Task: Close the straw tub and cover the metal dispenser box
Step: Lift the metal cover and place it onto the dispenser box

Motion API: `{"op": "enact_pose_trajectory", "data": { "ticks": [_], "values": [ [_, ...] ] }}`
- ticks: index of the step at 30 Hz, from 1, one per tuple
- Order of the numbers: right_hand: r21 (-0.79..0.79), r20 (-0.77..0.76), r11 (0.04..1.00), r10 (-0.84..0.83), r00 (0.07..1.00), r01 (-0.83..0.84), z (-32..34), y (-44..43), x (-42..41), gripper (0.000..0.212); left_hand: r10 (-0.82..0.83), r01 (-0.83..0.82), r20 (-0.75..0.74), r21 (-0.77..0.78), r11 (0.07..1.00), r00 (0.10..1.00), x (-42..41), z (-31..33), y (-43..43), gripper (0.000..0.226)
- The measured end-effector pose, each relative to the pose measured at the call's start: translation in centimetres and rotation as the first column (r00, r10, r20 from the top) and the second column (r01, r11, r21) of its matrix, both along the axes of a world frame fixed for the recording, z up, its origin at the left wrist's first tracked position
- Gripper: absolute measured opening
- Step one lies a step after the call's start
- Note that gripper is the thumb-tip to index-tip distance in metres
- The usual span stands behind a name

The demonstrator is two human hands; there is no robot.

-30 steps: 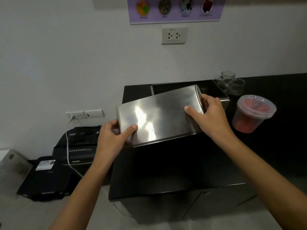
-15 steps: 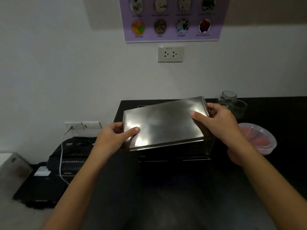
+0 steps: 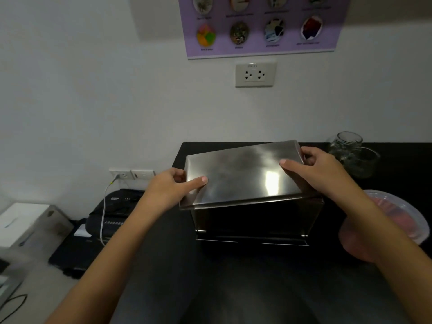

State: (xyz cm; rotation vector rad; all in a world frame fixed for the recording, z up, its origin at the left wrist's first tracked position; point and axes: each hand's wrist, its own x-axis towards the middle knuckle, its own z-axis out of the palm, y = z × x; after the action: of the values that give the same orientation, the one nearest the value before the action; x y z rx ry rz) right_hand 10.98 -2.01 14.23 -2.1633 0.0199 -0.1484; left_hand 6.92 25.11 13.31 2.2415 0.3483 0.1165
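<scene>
Gripping the lid (image 3: pixel 243 171) by its ends, left hand (image 3: pixel 168 190) and right hand (image 3: pixel 320 169) hold it tilted on the box (image 3: pixel 254 220), the forearm partly hiding the tub (image 3: pixel 397 213), glass jars (image 3: pixel 350 153) behind.

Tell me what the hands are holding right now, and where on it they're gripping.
Both hands hold the metal lid over the dispenser box: the left hand grips its left end, the right hand its right end.

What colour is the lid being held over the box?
Shiny silver metal lid, with bright reflections, clearest in the head view.
</scene>
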Motion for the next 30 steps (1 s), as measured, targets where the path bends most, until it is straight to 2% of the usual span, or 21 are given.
{"op": "enact_pose_trajectory", "data": {
  "ticks": [4, 11, 18, 25, 30],
  "values": [
    [0.013, -0.016, 0.999, -0.037, 0.999, 0.037, 0.2, -0.6, 0.4, 0.051, -0.051, 0.051, -0.018, 0.054, 0.997, 0.999, 1.5, 0.1, -0.4, 0.061],
    [-0.037, -0.071, 0.998, -0.055, 0.996, 0.052, 0.3, -1.2, 1.3, 0.066, -0.104, 0.106, -0.037, 0.049, 0.993, 0.994, 2.7, -0.2, -0.4, 0.062],
    [-0.054, -0.061, 0.996, -0.071, 0.996, 0.068, 0.3, -0.9, 1.2, 0.063, -0.118, 0.118, -0.007, 0.032, 0.993, 0.993, 2.8, -0.7, -0.2, 0.056],
    [-0.018, -0.075, 0.997, -0.073, 0.994, 0.072, 0.1, -1.4, 0.9, 0.064, -0.119, 0.119, 0.000, 0.087, 0.989, 0.993, 3.0, -0.9, -0.2, 0.054],
    [-0.022, -0.089, 0.999, -0.046, 0.995, 0.044, -0.5, -1.6, 0.8, 0.067, -0.144, 0.143, -0.001, 0.094, 0.985, 0.990, 3.1, -1.2, 0.0, 0.059]
  ]
}}
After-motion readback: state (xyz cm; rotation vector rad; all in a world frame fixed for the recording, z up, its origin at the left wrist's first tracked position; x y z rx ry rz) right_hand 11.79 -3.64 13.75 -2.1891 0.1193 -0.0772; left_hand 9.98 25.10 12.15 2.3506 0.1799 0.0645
